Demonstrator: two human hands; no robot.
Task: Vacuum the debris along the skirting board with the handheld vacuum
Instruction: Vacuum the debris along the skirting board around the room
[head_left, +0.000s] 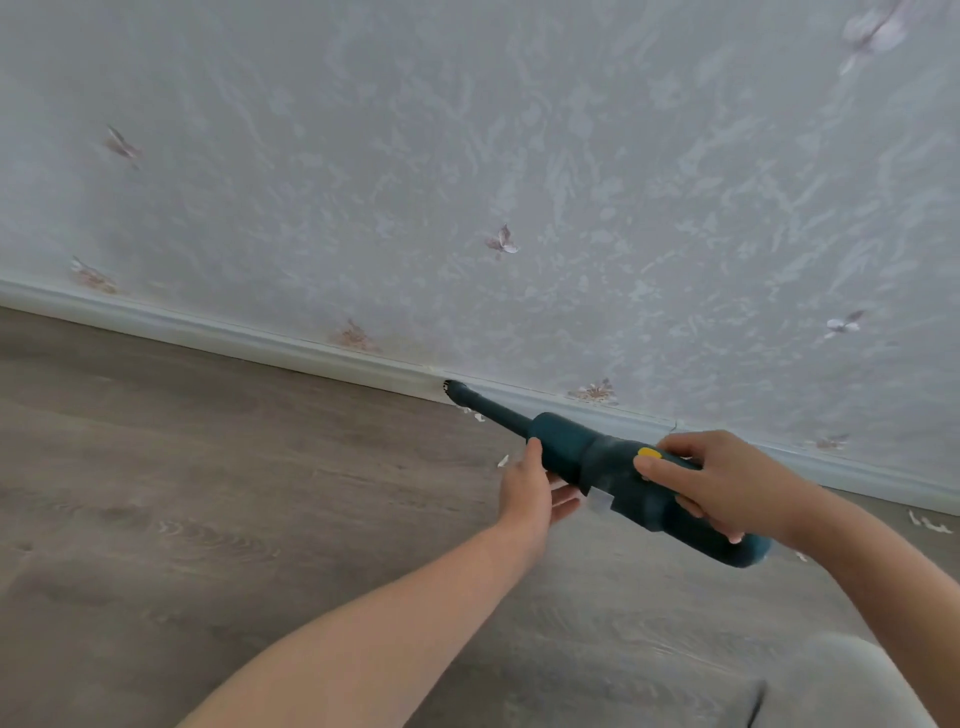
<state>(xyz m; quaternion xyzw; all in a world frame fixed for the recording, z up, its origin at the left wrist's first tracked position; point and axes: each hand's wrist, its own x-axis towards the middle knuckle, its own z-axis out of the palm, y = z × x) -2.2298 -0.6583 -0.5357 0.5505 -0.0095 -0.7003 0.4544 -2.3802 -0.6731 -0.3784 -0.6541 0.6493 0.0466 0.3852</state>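
Both forearms reach up-frame: my right hand (727, 483) grips the rigid, light-looking handheld vacuum (613, 467) at centre right, left hand (530, 493) open beneath its barrel, nozzle touching the skirting board (260, 340)

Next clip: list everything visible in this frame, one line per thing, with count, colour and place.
handheld vacuum: one, dark teal with yellow button, nozzle tip at skirting board
skirting board: one, white, along wall foot
debris: several white scraps, on floor near nozzle and far right
floor: grey-brown wood-look
wall: pale textured wallpaper, small flower motifs
left hand: one, supports vacuum body from below
right hand: one, grips vacuum handle
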